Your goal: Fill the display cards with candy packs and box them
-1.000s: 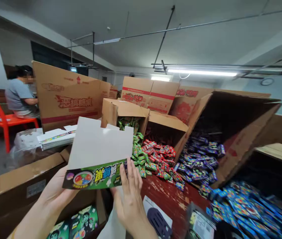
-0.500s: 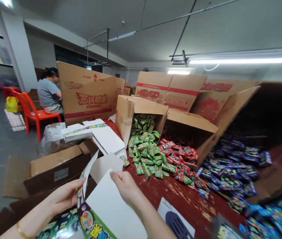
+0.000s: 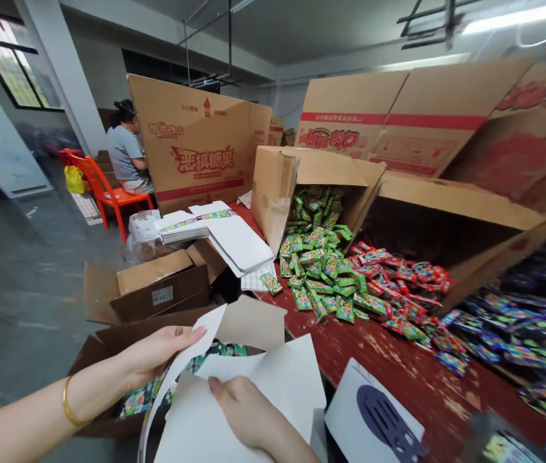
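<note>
Head view: card, a flat-cut white box blank, is spread low in the middle of the picture, above an open brown carton that has printed packs inside. The left hand, with a gold bangle on its wrist, pinches one long flap between thumb and fingers and lifts it away from the main panel. The right hand lies on that panel with its fingers curled at a fold; whether it grips from beneath I cannot tell. The hands are close but not touching.

The card looks light and thin, stiff along its panels but ready to bend at the creases. It would crumple if squeezed mid-panel, so edges and fold lines seem the best places to hold it.

To the right, on a worn red table, green packets, red packets and purple packets spill from tipped cartons. A stack of blanks lies further back. A person sits on an orange chair, well apart.
</note>
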`<move>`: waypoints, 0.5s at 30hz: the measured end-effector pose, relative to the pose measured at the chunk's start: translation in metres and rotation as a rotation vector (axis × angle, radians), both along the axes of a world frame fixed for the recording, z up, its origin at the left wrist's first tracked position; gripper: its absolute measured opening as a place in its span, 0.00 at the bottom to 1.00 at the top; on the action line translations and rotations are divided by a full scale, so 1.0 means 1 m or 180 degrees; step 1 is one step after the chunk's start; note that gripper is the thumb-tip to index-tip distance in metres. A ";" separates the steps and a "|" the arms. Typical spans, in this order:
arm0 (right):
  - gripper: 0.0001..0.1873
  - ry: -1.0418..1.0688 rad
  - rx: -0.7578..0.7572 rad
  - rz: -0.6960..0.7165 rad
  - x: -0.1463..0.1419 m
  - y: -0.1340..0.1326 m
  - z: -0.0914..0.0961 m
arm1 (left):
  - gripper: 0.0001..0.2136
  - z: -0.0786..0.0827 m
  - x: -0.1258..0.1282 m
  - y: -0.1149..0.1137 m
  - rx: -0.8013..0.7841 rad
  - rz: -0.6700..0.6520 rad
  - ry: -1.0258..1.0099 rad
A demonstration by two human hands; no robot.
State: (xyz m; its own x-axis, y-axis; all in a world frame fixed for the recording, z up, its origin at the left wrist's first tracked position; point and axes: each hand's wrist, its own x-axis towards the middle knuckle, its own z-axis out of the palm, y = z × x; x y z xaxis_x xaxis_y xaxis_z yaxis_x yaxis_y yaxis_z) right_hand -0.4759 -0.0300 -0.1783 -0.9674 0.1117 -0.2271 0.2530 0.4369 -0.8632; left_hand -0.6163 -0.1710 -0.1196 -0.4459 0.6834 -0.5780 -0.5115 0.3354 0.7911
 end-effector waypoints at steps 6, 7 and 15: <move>0.28 -0.0313 0.0062 -0.0253 -0.007 0.008 -0.037 | 0.24 -0.020 0.013 -0.003 0.0079 0.0022 0.0124; 0.27 -0.0376 0.0032 -0.0207 -0.007 0.012 -0.039 | 0.25 -0.021 0.015 -0.001 0.0084 0.0050 0.0051; 0.28 -0.0438 0.0305 -0.0008 0.006 0.016 -0.026 | 0.28 -0.022 -0.001 0.017 0.0241 0.0136 -0.0706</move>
